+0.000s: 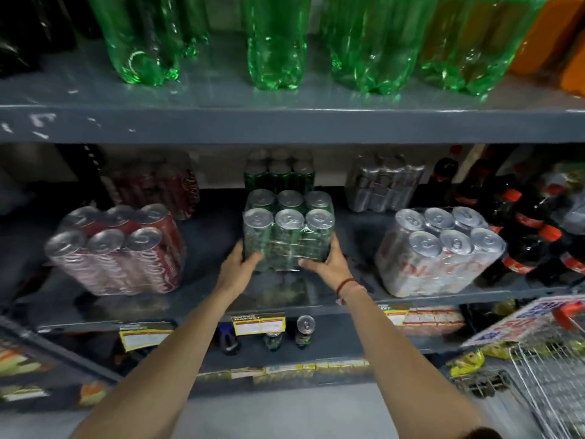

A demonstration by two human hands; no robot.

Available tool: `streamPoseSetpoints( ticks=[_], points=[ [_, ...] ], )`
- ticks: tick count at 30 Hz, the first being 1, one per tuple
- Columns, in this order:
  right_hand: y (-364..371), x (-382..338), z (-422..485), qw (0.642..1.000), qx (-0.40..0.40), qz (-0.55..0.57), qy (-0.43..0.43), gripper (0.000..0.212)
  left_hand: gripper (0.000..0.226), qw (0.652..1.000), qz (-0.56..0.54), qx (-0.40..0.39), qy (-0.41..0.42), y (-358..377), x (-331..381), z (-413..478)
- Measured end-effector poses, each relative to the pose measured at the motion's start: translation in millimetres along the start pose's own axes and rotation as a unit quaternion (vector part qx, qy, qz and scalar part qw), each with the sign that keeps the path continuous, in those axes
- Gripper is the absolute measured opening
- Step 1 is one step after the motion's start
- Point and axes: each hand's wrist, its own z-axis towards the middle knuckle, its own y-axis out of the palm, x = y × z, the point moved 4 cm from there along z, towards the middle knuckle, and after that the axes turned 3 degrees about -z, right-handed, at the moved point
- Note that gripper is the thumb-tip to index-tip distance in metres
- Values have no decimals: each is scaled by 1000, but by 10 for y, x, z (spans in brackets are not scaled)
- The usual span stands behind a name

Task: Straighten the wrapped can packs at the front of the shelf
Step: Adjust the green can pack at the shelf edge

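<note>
A shrink-wrapped pack of green cans (287,229) stands in the middle of the grey shelf (202,307), set back from the front edge. My left hand (238,267) grips its lower left corner and my right hand (327,263) grips its lower right corner. To the left a wrapped pack of red cans (118,250) sits turned at an angle. To the right stands a wrapped pack of silver cans (438,251), also skewed. More packs of each kind stand behind them.
Green bottles (275,42) fill the shelf above. Dark cola bottles (531,229) crowd the right end of the can shelf. Single cans (304,331) and price labels (258,324) sit on the shelf below. A wire trolley (550,375) stands at the lower right.
</note>
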Motion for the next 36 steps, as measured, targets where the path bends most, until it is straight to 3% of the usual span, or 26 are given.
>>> streamPoseSetpoints(
  ticks=[4,10,17,36],
  points=[
    [-2,213,-48,997,-1,-74,33,99,79,995,84,-59,10,7,-222,54],
    [-10,282,-191,993,43,-112,15,92,85,990,105,-49,81,-30,-399,-66],
    [-18,315,-550,985,56,-160,-33,85,85,975,179,-11,130,-63,-502,-448],
    [-21,447,-777,982,97,-156,-35,84,73,973,173,54,145,-76,-555,-617]
  ],
)
